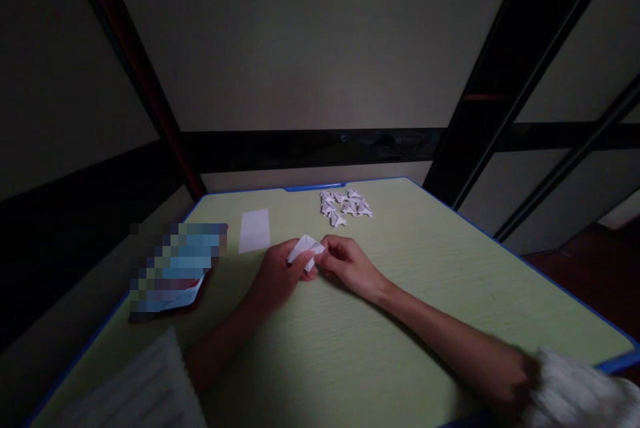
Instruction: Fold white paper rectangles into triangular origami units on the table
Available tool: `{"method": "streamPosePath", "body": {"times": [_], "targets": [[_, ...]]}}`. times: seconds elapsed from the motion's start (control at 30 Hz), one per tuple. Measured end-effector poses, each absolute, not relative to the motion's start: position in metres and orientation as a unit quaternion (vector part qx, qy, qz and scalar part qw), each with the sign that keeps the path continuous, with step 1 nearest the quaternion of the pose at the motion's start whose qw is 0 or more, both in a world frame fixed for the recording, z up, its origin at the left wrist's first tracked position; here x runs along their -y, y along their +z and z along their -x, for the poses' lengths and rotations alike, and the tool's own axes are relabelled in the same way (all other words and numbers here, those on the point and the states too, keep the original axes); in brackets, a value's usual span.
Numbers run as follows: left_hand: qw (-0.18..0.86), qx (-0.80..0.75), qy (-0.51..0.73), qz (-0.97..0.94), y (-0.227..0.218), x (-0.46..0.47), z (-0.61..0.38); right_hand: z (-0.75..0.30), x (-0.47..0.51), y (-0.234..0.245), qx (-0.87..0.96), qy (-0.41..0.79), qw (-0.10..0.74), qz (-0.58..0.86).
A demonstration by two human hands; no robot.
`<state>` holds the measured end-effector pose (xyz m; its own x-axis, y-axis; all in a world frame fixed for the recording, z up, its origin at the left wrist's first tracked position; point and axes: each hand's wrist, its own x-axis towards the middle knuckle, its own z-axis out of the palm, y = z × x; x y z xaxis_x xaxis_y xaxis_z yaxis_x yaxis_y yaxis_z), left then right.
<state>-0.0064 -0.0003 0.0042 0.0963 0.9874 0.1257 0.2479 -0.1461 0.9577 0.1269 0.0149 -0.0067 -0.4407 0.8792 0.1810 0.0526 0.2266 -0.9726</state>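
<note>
Between both hands, just above the table, is a small piece of folded white paper [306, 249] with crease lines across it. My left hand [283, 271] grips it from the left, its thumb pressed on top and fingers underneath. At the paper's right corner, my right hand [346, 263] pinches the edge with thumb and curled fingers. Beyond the hands lies a group of several small folded paper figures [345, 207]. To their left a flat white sheet of paper [255, 230] rests on the table.
The pale green table [425, 281] has a blue rim and a blue handle piece [315, 187] at its far edge. A blurred-out blue item with a dark red border [175, 275] lies on the left side. Pale cabinet panels [310, 41] stand behind the table.
</note>
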Motion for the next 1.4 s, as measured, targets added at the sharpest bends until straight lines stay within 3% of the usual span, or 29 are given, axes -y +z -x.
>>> {"method": "streamPosePath", "body": {"times": [0.23, 0.47, 0.67, 1.1, 1.4], "targets": [[0.324, -0.504, 0.388, -0.7, -0.001, -0.007, 0.015, -0.132, -0.013, -0.007, 0.717, 0.482, 0.366, 0.347], [0.523, -0.417, 0.416, -0.616, -0.001, -0.007, 0.016, -0.133, -0.014, -0.001, 0.654, 0.586, 0.391, 0.275], [0.602, -0.384, 0.409, -0.568, -0.001, -0.006, 0.016, -0.132, -0.012, 0.002, 0.631, 0.628, 0.37, 0.265], [0.621, -0.354, 0.361, -0.599, -0.001, -0.006, 0.019, -0.133, -0.01, 0.0, 0.629, 0.648, 0.355, 0.24], [0.589, -0.411, 0.322, -0.617, -0.004, -0.007, 0.013, -0.131, -0.014, -0.002, 0.61, 0.58, 0.441, 0.311]]}}
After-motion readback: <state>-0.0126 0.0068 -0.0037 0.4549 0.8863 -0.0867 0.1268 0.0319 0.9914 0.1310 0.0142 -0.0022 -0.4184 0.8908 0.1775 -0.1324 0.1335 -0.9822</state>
